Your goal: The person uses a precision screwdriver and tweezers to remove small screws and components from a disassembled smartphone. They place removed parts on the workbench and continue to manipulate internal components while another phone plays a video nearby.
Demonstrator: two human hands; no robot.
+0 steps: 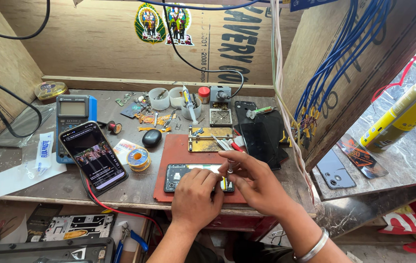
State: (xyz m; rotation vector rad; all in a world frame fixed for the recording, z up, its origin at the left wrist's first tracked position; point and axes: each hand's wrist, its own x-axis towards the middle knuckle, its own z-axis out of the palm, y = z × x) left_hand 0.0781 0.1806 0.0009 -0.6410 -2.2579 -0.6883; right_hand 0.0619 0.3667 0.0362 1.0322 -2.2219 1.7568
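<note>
An opened phone (188, 174) with its back cover off lies on a red work mat (179, 146) at the front edge of the wooden bench (47, 182). The left hand (196, 195) rests on the phone's near side, fingers together and pressed down on its body. The right hand (254, 182) sits just right of the phone, thumb and fingers pinched on a small screwdriver (230, 165) that stands upright with its tip on the phone's right part. A silver bangle (312, 246) circles the right wrist. Behind the phone, on the same mat, sits a brass-coloured board holder (210, 139). Left of the phone lie a solder spool (139, 158) and a second phone (93, 157) with a lit screen, propped against a blue multimeter (74, 114). Right of the phone lie dark screen panels (259, 136).
</note>
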